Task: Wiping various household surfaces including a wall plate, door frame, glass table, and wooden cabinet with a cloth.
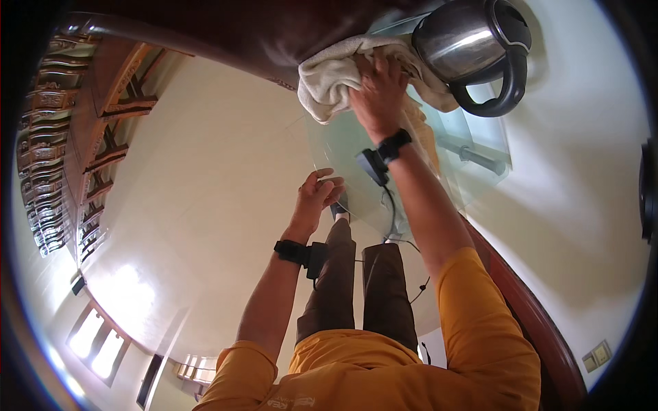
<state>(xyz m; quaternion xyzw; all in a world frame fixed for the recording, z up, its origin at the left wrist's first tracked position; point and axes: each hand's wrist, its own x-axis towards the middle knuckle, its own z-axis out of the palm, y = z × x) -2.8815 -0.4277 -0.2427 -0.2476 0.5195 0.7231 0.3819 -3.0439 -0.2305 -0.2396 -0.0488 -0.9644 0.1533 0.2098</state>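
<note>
My right hand (pixel 379 97) lies on a bunched white cloth (pixel 326 85), its fingers sunk into the folds. The cloth rests on a clear glass tabletop (pixel 339 146), against the body of an electric kettle (pixel 457 43). Steel covers the kettle's side, and its black handle (pixel 514 85) points towards me. Lower and to the left, my left hand (pixel 320 192) hovers by the rounded glass edge, fingers loosely curled and apart, with nothing in them. Where the right fingertips meet the cloth is partly hidden.
Dark brown leather furniture (pixel 231 36) borders the glass at the top. A carved wooden bench (pixel 90 113) stands far left across the pale floor (pixel 216 154). A wall socket (pixel 597 356) is at lower right. Thin cables (pixel 421 287) hang near my legs.
</note>
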